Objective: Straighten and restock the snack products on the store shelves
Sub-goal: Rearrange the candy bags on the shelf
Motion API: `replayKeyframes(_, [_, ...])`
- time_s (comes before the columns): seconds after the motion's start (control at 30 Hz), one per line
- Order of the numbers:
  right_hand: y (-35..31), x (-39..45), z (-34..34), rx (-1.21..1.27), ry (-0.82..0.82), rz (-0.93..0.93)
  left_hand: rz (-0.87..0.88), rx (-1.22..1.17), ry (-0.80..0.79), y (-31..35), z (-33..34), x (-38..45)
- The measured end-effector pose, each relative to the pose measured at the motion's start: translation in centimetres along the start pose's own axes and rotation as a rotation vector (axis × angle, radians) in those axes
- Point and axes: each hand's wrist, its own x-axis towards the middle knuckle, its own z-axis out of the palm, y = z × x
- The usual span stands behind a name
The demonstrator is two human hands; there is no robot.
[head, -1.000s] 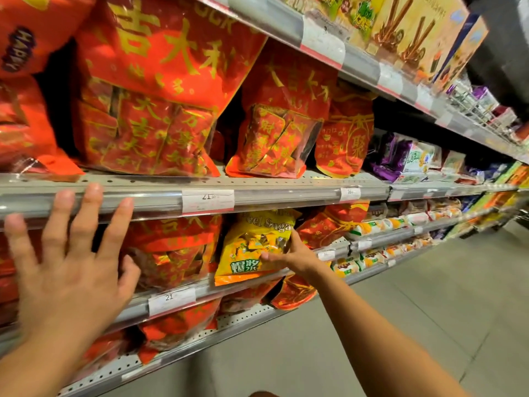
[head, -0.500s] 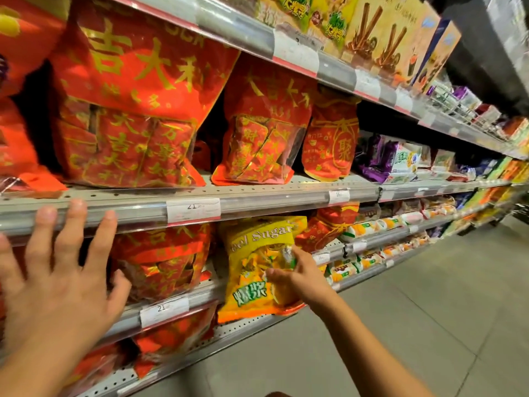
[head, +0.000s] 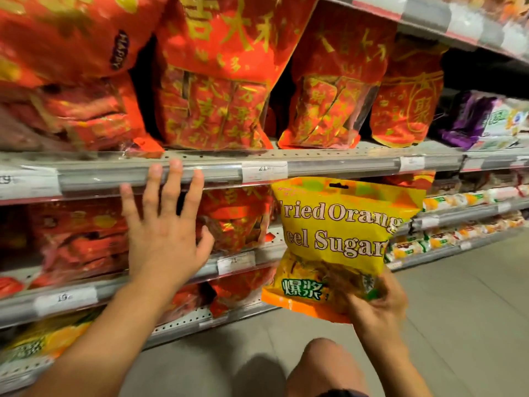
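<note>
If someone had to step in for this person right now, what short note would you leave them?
Right hand: grips the lower corner of the yellow orange-peel sugar bag, held in the air in front of the shelves, clear of them.
Left hand: open, fingers spread, raised in front of the shelf rail; whether it touches is unclear.
Red festive bags stand on the shelf above the rail; more red bags sit on the shelf below it.
Similar yellow bags lie on a low shelf at far left.
Done: the yellow bag is out from among the red ones.
Left: probably shelve it with its kind, then straighten the red bags.
</note>
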Motion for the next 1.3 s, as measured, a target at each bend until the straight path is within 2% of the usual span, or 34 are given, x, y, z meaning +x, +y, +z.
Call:
replayKeyframes(0.1, [-1.7, -1.3, 0.3, 0.101, 0.094, 0.008, 0.035, -0.023, -0.084, -0.5, -1.4, 0.2])
replayKeyframes(0.2, [-4.2, -1.1, 0.5, 0.18, 0.094, -0.036, 0.067, -0.093, -0.137, -1.2, -2.7, 0.2])
replayKeyframes(0.3, [-5.9, -0.4, 1.8, 0.134, 0.038, -0.093, 0.037, -0.415, -0.087, -1.5, -4.3, 0.0])
replayKeyframes(0.37, [-6.5, -0.2, 3.2, 0.1, -0.005, -0.128, -0.04, -0.655, -0.007, -1.3, -5.6, -0.9])
replayKeyframes(0.43, [-7.0, -0.1, 4.8, 0.107, -0.046, -0.158, -0.134, -0.798, 0.048, -1.2, -6.8, -2.3])
replayKeyframes(0.47, [-7.2, -0.1, 5.6, 0.132, -0.075, -0.166, -0.195, -0.881, 0.01, -1.2, -7.2, -2.9])
replayKeyframes(0.6, [-8.6, -1.1, 9.9, 0.24, -0.216, -0.184, -0.417, -1.42, -0.421, -1.7, -7.7, -5.5])
replayKeyframes(0.67, [-9.3, -1.4, 11.8, 0.247, -0.333, -0.218, -0.541, -1.644, -0.467, -2.0, -7.1, -7.3])
replayKeyframes(0.73, [-9.8, -1.6, 13.4, 0.233, -0.472, -0.238, -0.731, -1.744, -0.408, -3.0, -6.7, -8.8])
replayKeyframes(0.9, [-10.4, -1.9, 17.5, 0.103, -0.715, -0.343, -0.993, -1.791, -0.149, -5.9, -6.6, -11.8])
replayKeyframes(1.07, [-9.0, -2.7, 22.5, 0.032, -1.018, -0.376, -1.261, -1.59, 0.113, -10.4, -5.7, -14.7])
replayKeyframes(1.3, [-7.7, -3.5, 29.6, 0.02, -0.995, -0.463, -1.347, -1.266, 0.384, -18.1, -6.6, -17.8])
